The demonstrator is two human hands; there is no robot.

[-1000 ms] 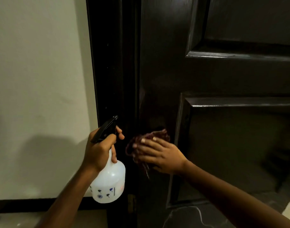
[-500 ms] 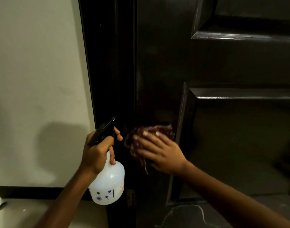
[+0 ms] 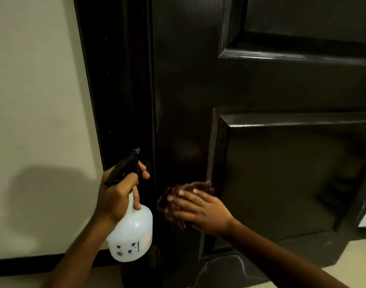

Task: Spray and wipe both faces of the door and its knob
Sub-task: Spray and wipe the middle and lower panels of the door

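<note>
Head view: right hand [image 3: 200,208] flat, pressing cloth [image 3: 184,189] onto door [image 3: 188,80] to wipe; left hand [image 3: 117,194] grips spray bottle [image 3: 132,231], held aside ready

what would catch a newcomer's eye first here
The white spray bottle stands out most, low and left of centre against the dark door, gripped at its neck by the left hand. Just right of it, the right hand presses a reddish cloth flat on the door beside the lower panel's edge.
</note>
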